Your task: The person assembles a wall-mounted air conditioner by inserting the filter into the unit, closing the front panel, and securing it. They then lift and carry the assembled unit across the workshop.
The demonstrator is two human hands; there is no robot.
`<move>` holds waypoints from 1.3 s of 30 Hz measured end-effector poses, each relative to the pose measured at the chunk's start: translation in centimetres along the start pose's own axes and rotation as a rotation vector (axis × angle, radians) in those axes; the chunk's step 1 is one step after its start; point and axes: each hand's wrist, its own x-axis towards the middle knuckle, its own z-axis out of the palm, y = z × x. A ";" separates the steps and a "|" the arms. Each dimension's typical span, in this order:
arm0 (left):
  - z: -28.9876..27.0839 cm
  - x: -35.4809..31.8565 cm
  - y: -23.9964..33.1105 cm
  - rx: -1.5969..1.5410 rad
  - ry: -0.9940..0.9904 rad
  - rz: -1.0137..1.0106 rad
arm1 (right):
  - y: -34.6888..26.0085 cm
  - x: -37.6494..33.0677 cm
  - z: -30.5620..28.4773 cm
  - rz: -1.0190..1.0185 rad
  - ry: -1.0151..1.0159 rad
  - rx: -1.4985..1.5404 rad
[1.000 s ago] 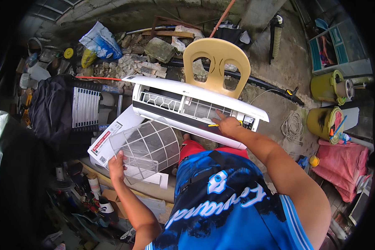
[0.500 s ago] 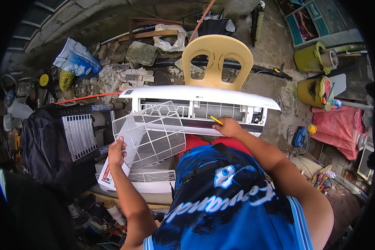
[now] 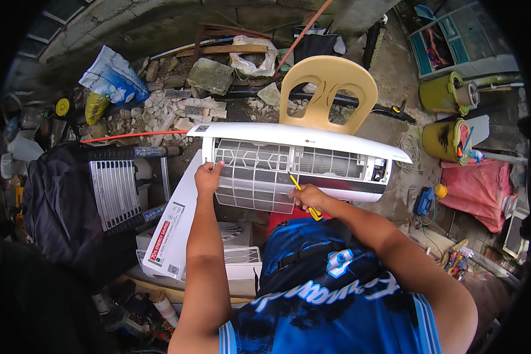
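White wall-type air-conditioner indoor unit (image 3: 351, 143) sat mid-frame, running left to right, beige plastic chair back (image 3: 330, 64) just above it. Gridded mesh filter (image 3: 255, 183) was in front of the unit's left bay, both hands on it.

Left hand (image 3: 209, 178): thumb and fingers pinched the filter's upper left edge. Right hand (image 3: 308, 197): fingers curled round a yellow-and-black hand tool (image 3: 315, 213), by the filter's lower right edge; couldn't tell how much of the filter they gripped too. Tool type unclear, cutter or screwdriver.

Status, my read: partway. Done: unit's face exposed, right bay showing its grid over fins, wiring compartment (image 3: 381, 170) at the right end uncovered. Not done: filter not seated, its lower part hung out over the unit's front edge. Long white panel (image 3: 177, 224) with a red label leaned loose, left of the filter; unit looked unclosed without it, can't confirm it's the cover. White lattice-faced part (image 3: 242, 255) lay apart, below the filter.

Containers: two yellowish buckets at the right of frame. Upper bucket (image 3: 438, 94) had a smaller grey pail (image 3: 468, 95) at its mouth, inside hidden. Lower bucket (image 3: 445, 138) held something pinkish plus a blue item at the rim. Blue-and-white sack (image 3: 112, 79), upper left, looked bulky; contents not visible.
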 end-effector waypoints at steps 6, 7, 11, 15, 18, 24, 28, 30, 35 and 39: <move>-0.9 2.9 -1.2 0.015 0.046 -0.045 | -1.2 3.3 1.1 -0.067 0.024 0.106; -1.1 3.2 -1.4 -0.023 0.060 -0.029 | -1.4 3.6 1.5 -0.085 0.033 0.111; -1.3 4.5 -0.7 0.126 -0.001 -0.048 | -1.8 4.3 2.2 -0.081 0.065 0.168; -1.0 5.3 1.5 0.346 0.005 -0.076 | -2.6 5.5 1.3 0.018 0.112 0.261; -0.9 5.1 2.4 0.284 0.051 -0.130 | -3.8 6.8 0.2 -0.080 0.230 0.249; -1.1 4.1 0.1 0.300 0.045 -0.179 | -5.0 7.0 -0.1 -0.368 0.675 0.155; -0.6 3.5 -2.2 0.318 -0.009 -0.161 | -3.1 4.1 1.3 -0.624 0.671 -0.463; -0.2 3.3 -3.1 0.294 -0.021 -0.213 | -2.2 2.9 2.0 -0.555 0.411 -0.805; 0.6 3.4 -4.3 0.349 -0.135 -0.333 | -2.0 3.2 2.3 -0.413 0.219 -0.830; 1.7 4.3 -3.5 -0.159 -0.178 -0.412 | -3.7 4.7 1.0 -0.406 0.415 -0.520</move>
